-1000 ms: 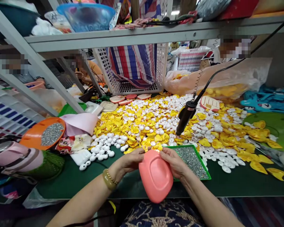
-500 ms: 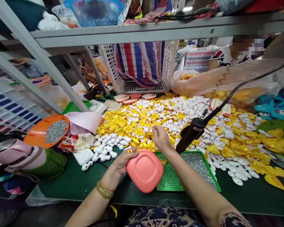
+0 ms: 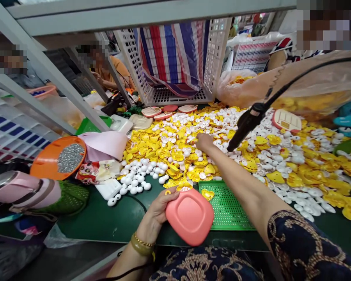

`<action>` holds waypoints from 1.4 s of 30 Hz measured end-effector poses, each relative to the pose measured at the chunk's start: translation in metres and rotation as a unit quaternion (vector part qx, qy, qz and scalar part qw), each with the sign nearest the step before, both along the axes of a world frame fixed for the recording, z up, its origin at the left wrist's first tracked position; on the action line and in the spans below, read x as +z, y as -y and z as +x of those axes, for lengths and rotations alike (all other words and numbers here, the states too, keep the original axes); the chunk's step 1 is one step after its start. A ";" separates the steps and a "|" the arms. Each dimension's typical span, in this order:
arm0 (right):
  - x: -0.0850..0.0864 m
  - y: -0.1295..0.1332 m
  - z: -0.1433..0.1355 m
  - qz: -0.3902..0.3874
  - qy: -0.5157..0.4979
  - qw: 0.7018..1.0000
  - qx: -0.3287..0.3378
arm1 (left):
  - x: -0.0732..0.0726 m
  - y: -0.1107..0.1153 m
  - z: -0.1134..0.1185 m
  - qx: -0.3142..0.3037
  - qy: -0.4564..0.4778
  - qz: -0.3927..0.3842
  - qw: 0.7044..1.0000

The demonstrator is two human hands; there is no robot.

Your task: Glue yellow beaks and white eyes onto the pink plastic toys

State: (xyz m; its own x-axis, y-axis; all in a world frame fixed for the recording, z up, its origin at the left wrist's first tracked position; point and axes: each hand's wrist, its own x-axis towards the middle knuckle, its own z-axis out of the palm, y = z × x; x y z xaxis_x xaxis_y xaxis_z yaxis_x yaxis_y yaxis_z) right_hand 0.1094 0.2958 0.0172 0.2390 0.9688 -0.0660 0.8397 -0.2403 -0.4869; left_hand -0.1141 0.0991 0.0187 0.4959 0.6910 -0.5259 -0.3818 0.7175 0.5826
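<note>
A flat coral-pink plastic case [image 3: 190,216] is gripped at its upper left edge by my left hand [image 3: 160,207], above the bench's front edge. My right hand [image 3: 204,143] reaches into the pile of yellow shell-like pieces [image 3: 152,146] and white eye pieces [image 3: 236,115]; its fingers are bent, and their tips are hidden among the pieces. One yellow piece [image 3: 207,194] lies on the green perforated tray [image 3: 229,207], partly under my right forearm. A black electric screwdriver [image 3: 245,127] hangs by its cable to the right of my right hand.
At the left are an orange dish [image 3: 46,160] of screws, a pink cup [image 3: 11,187] and a white box [image 3: 108,189]. A white basket [image 3: 222,58] with a striped bag stands behind the pile. Metal bars [image 3: 152,19] cross above. People sit beyond the bench.
My right hand has moved forward, deeper into the pile. The coral case in my left hand sits lower and more to the right in view. The view has shifted, and the screwdriver appears higher.
</note>
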 end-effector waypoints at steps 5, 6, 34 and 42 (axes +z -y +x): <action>0.015 0.028 0.043 0.044 -0.064 0.997 -0.021 | -0.006 0.000 0.001 0.021 0.007 -0.013 1.000; 0.016 0.039 0.053 0.044 -0.080 0.996 -0.013 | -0.007 -0.001 0.001 0.023 0.007 -0.014 1.000; -0.007 0.086 0.097 0.196 -0.075 0.976 -0.054 | -0.017 0.024 0.059 0.021 0.034 -0.046 0.998; -0.016 0.114 0.110 0.104 -0.029 0.986 0.127 | -0.015 0.007 0.061 0.012 0.009 0.003 1.000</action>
State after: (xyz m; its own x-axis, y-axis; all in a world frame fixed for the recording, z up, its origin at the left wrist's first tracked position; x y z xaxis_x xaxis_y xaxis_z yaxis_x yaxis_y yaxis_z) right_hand 0.2190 0.1821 0.0010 -0.0121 0.9910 0.1330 0.8288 0.0844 -0.5531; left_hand -0.0530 0.0921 0.0032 0.4890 0.7060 -0.5123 -0.4094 0.7044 0.5799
